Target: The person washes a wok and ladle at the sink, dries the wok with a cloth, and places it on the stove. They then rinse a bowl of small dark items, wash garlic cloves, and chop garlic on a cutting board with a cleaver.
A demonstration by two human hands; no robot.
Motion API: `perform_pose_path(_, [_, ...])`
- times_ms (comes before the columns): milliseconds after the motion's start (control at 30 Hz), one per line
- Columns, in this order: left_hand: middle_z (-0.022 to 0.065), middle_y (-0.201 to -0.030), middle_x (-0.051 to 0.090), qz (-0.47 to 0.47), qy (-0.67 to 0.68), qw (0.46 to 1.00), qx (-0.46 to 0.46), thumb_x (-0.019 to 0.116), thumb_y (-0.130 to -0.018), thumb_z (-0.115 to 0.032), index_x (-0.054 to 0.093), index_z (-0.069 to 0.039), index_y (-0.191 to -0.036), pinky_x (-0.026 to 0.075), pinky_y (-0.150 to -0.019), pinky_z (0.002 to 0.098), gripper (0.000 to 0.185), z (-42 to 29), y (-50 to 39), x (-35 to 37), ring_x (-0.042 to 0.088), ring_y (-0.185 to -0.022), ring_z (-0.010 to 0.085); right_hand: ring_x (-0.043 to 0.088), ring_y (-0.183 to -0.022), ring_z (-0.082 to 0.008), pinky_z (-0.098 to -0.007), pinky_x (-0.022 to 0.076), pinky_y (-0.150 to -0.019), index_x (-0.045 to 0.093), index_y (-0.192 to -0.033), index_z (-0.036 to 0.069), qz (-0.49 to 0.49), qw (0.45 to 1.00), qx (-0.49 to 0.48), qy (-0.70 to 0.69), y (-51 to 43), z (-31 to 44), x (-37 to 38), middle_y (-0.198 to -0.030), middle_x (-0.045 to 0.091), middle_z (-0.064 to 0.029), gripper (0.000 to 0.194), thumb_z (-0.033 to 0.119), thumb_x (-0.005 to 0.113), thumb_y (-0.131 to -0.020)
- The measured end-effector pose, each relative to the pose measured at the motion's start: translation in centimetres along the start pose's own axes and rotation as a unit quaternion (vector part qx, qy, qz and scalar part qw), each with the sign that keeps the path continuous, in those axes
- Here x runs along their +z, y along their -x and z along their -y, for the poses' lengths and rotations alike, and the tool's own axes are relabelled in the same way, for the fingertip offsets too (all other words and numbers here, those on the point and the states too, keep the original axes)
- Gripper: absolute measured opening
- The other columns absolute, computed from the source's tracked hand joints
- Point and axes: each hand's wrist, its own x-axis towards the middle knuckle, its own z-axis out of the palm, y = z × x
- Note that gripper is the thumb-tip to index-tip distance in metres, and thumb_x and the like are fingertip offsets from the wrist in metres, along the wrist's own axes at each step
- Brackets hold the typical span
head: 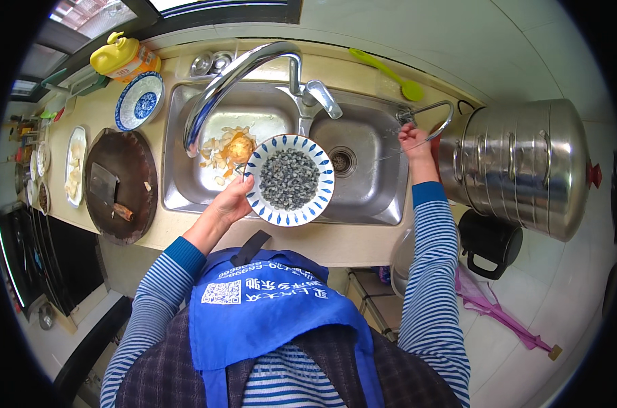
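My left hand [232, 201] grips the rim of a white bowl [329, 179] with blue leaf-shaped marks, held over the sink's divider and front edge. Many small dark grey pieces [289, 179] fill its middle; their kind is unclear. At the sink's right rim, my right hand [415, 144] is up against a small chrome tap [406, 116] with a thin curved spout; whether the fingers grip its handle is unclear. From that spout a thin stream of water [390, 155] slants into the right basin [372, 188]. Peelings [218, 148] and a round yellowish item [240, 149] lie in the left basin [186, 176].
A large chrome faucet [237, 64] arches over the left basin. Leftward are a round chopping board [135, 219] with a cleaver [103, 184], an oblong dish [75, 168] and a blue-patterned bowl [140, 102]. A tall steel steamer pot [522, 163] and black jug [492, 239] stand right.
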Motion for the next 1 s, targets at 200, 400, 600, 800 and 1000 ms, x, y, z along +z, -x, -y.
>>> perform_pose_path(200, [0.0127, -0.13, 0.055, 0.001, 0.015, 1.0, -0.002, 0.069, -0.085, -0.033, 0.041, -0.001, -0.135, 0.041, -0.103, 0.0432, 0.065, 0.0, 0.4, 0.3, 0.053, -0.119, 0.0249, 0.06, -0.087, -0.0287, -0.0357, 0.0475, -0.066, 0.045, -0.109, 0.004, -0.094, 0.99, -0.099, 0.017, 0.2, -0.6, 3.5, -0.102, 0.057, -0.0144, 0.044, -0.009, 0.042, -0.067])
perform_pose_path(400, [0.0117, -0.132, 0.052, -0.002, 0.009, 1.0, 0.0, 0.07, -0.083, -0.036, 0.039, -0.003, -0.137, 0.041, -0.103, 0.0446, 0.07, 0.4, 0.8, -0.2, 0.052, -0.121, 0.0259, 0.063, -0.09, -0.0204, -0.0304, 0.0515, -0.07, 0.053, -0.115, 0.003, -0.118, 0.839, -0.178, 0.5, 10.3, -9.7, 9.0, -0.113, 0.058, -0.0115, 0.033, -0.003, 0.052, -0.083])
perform_pose_path(600, [0.0128, -0.135, 0.049, 0.006, 0.01, 1.0, -0.008, 0.071, -0.083, -0.037, 0.035, -0.003, -0.139, 0.041, -0.104, 0.045, 0.075, 0.8, 0.7, -0.9, 0.05, -0.123, 0.0274, 0.067, -0.094, -0.0255, -0.033, 0.0523, -0.079, 0.054, -0.11, -0.003, 0.061, 0.739, -0.381, 0.553, 23.0, -15.7, 16.0, -0.103, 0.064, -0.0161, 0.032, -0.009, 0.039, -0.082])
perform_pose_path(800, [0.0127, -0.134, 0.051, 0.02, 0.022, 0.999, -0.017, 0.07, -0.084, -0.036, 0.037, -0.003, -0.138, 0.04, -0.105, 0.0441, 0.072, 1.0, 0.6, -0.6, 0.051, -0.122, 0.0269, 0.061, -0.096, -0.0413, -0.0443, 0.0483, -0.086, 0.043, -0.129, -0.005, 0.102, 0.641, -0.281, 0.707, 25.9, -20.8, 18.9, -0.108, 0.06, -0.0284, 0.051, -0.005, 0.046, -0.078])
perform_pose_path(1000, [0.0104, -0.131, 0.054, 0.034, 0.036, 0.999, -0.014, 0.069, -0.085, -0.03, 0.04, -0.004, -0.136, 0.041, -0.104, 0.0425, 0.064, 1.4, 0.7, -0.4, 0.053, -0.119, 0.0239, 0.048, -0.116, -0.0434, -0.0465, 0.0367, -0.101, 0.032, -0.137, -0.005, 0.113, 0.621, -0.192, 0.751, 25.5, -23.5, 18.8, -0.121, 0.05, -0.032, 0.068, -0.009, 0.043, -0.07])
